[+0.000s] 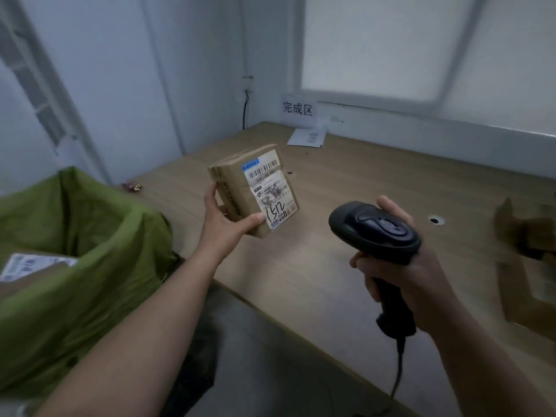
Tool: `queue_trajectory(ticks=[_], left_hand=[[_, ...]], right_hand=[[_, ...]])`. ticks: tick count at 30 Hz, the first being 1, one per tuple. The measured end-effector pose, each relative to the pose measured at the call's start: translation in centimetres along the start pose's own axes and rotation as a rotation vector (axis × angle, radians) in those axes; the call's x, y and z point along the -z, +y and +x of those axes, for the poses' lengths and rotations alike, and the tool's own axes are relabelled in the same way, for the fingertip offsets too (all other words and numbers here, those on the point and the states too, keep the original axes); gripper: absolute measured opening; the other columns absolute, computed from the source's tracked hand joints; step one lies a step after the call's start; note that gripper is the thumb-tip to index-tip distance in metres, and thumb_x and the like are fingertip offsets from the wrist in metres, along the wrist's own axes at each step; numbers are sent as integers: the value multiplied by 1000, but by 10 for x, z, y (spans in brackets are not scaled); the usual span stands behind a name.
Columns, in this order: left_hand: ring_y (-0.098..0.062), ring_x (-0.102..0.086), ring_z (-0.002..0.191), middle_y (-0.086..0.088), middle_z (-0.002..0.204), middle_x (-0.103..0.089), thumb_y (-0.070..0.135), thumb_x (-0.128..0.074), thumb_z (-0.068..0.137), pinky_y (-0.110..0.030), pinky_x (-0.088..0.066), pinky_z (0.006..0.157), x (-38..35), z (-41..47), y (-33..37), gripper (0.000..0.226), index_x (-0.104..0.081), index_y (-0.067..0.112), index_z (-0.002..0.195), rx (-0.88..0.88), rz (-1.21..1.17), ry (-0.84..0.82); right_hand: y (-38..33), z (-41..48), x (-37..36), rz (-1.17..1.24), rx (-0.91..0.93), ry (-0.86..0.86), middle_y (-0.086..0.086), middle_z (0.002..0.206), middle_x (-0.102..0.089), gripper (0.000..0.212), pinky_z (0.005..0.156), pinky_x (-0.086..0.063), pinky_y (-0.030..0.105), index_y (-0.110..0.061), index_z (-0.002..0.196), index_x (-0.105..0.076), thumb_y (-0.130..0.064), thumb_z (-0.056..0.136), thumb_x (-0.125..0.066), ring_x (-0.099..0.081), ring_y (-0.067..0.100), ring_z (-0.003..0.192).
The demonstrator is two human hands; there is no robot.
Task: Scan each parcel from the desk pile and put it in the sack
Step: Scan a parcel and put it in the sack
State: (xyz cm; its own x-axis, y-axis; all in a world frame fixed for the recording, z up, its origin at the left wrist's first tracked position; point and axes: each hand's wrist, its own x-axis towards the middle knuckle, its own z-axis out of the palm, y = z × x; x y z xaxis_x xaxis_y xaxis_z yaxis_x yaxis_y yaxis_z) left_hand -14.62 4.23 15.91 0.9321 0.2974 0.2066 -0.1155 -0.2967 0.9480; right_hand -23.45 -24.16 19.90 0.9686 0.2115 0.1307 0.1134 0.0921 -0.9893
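A wood-grain table fills the corner of a white-walled room, with a frosted window above its far edge. The left hand grips a brown parcel above the table's left edge, near the green sack. The right hand grips a black scanner (corded) just beside it. The parcel's label bears a handwritten "1512" and a printed "8元". The wall sign reads "完成区".

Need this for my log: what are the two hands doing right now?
Left hand: holding the small brown taped cardboard parcel.
Right hand: gripping the black handheld barcode scanner.
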Motion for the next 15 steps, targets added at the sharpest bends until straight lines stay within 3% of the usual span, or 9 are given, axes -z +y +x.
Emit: queue_trajectory(ticks=[4, 9, 11, 13, 15], left_hand=[[-11, -58, 104, -9, 128, -55, 23, -87, 69, -33, -48, 95, 73, 31, -12, 111, -12, 29, 150, 8, -20, 124], [-12, -60, 110, -10, 137, -52, 16, -86, 70, -26, -54, 90, 185, 73, -37, 109, -13, 28, 149, 1, -37, 296], [-13, -56, 116, -4, 139, -49, 26, -89, 66, -24, -54, 91, 233, 88, -53, 116, -9, 30, 150, 39, -42, 353], [-18, -53, 123, -5, 142, -48, 40, -90, 59, -40, -49, 102, 273, 98, -70, 121, -8, 35, 148, 94, -5, 401], [-24, -51, 126, -8, 145, -45, 39, -89, 62, -48, -44, 106, 308, 106, -88, 118, -8, 36, 148, 156, 54, 459]], right_hand=[[-1, 47, -62, -14, 26, -93, 16, 89, -67, 104, 41, -47, 29, -39, 145, -30, 1, 58, -71, -53, 25, 47], [5, 111, -159, -14, 42, -229, 16, 92, -67, 103, 42, -48, 29, -40, 143, -31, 4, 62, -77, -54, 26, 48], [10, 133, -198, -14, 41, -274, 19, 95, -64, 101, 42, -47, 30, -38, 143, -32, 3, 61, -74, -53, 26, 48], [13, 150, -229, -11, 37, -311, 22, 98, -62, 99, 41, -47, 31, -37, 141, -34, 4, 61, -74, -53, 25, 47], [20, 168, -259, -6, 34, -341, 22, 98, -61, 97, 41, -47, 31, -38, 139, -37, 4, 61, -77, -53, 25, 47]])
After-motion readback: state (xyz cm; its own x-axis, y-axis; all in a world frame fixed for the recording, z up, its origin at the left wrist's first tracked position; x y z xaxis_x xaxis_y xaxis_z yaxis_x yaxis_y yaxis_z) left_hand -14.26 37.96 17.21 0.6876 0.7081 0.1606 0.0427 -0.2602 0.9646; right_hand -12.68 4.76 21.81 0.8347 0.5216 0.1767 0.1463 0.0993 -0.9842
